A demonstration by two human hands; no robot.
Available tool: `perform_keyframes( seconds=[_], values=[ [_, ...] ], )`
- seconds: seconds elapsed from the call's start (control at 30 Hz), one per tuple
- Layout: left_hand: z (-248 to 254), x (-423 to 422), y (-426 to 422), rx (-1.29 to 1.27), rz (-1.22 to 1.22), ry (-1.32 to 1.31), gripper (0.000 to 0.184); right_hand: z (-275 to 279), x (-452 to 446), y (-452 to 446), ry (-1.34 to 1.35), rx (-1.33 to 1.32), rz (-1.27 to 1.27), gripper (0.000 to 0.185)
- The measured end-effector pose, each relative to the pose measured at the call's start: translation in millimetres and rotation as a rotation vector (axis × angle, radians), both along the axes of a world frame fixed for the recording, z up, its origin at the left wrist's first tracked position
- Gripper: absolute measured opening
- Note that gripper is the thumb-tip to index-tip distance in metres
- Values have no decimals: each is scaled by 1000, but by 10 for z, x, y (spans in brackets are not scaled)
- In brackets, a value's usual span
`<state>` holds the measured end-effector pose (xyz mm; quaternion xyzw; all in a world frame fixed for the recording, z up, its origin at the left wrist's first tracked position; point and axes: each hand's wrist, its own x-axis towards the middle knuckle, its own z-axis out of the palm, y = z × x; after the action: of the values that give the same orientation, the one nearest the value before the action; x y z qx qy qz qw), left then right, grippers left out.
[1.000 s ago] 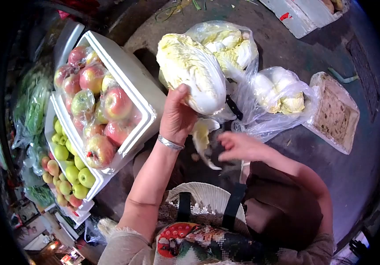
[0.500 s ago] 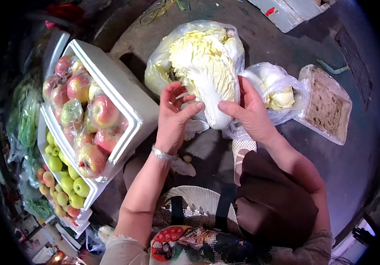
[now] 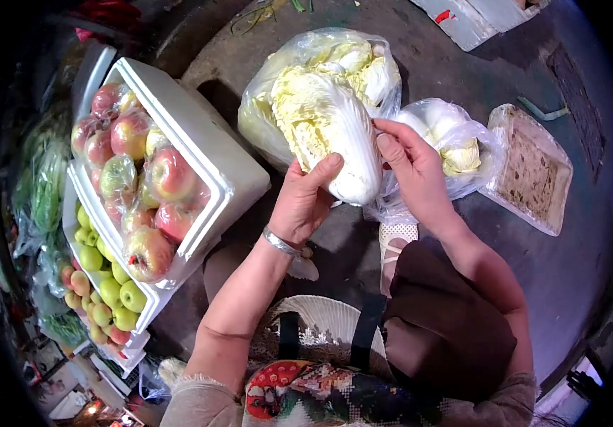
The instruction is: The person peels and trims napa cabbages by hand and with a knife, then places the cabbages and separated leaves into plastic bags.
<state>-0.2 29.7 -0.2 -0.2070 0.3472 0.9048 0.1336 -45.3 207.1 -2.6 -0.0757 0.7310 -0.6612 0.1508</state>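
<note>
A pale napa cabbage (image 3: 342, 135) is tilted in front of me, its white base toward me and its yellow leaves pointing up and left. My left hand (image 3: 306, 196) grips it from the lower left, thumb on top. The fingertips of my right hand (image 3: 417, 167) pinch at the right edge of the cabbage; whether a leaf is between them is hard to see. Behind the cabbage lies a clear plastic bag (image 3: 267, 89) with more cabbages. To the right, a second plastic bag (image 3: 491, 153) holds white and yellow cabbage.
White foam boxes (image 3: 207, 135) at the left hold wrapped red apples (image 3: 171, 174) and green apples (image 3: 111, 292). A dirty white tray (image 3: 534, 171) lies on the floor at the right. My shoe (image 3: 397, 233) is below the bags. Another box (image 3: 463, 25) stands at the top right.
The cabbage has turned from half a second ago, with its smooth white side now facing right. My left hand has moved right onto its base, and my right fingers have closed at its edge.
</note>
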Motion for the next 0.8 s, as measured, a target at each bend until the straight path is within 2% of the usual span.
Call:
perform_keyframes(
  seconds=[0.07,0.1,0.17,0.23,0.3,0.37,0.43,0.5,0.57,0.63,0.67,0.73,0.77,0.8],
  values=[
    [8,1,36,-34,37,-5,49,125,1,-57,-82,-82,-4,45],
    [31,12,58,-129,55,-1,47,95,14,-68,-85,-81,-4,45],
    [19,20,64,-224,68,2,45,-18,49,-93,-10,-49,21,47],
    [-40,22,44,-324,80,46,45,-92,20,-52,-76,-91,48,41],
    [-45,-16,-18,-230,93,12,49,-128,-9,-47,-193,-309,-105,35],
    [-132,-50,-92,-98,125,31,52,-52,-92,2,-279,-352,-153,29],
    [-230,-84,-238,139,186,-55,53,-15,-139,126,-609,-530,-216,30],
    [-210,-85,-371,125,116,-46,54,-62,-41,80,-590,-446,-199,36],
    [-143,-86,-400,181,105,31,54,-214,128,48,-670,-147,-15,45],
    [-102,-76,-410,157,101,39,57,-532,378,52,-327,269,484,54],
    [-78,-67,-410,217,83,53,57,-583,462,40,-401,249,644,61],
    [-47,-27,-383,280,62,59,58,-613,365,35,-479,146,512,54],
    [-38,-15,-349,237,13,68,60,-604,288,37,-350,-18,306,51],
    [-32,-15,-313,193,-38,81,62,-369,162,75,-441,-167,209,47]
  ],
)
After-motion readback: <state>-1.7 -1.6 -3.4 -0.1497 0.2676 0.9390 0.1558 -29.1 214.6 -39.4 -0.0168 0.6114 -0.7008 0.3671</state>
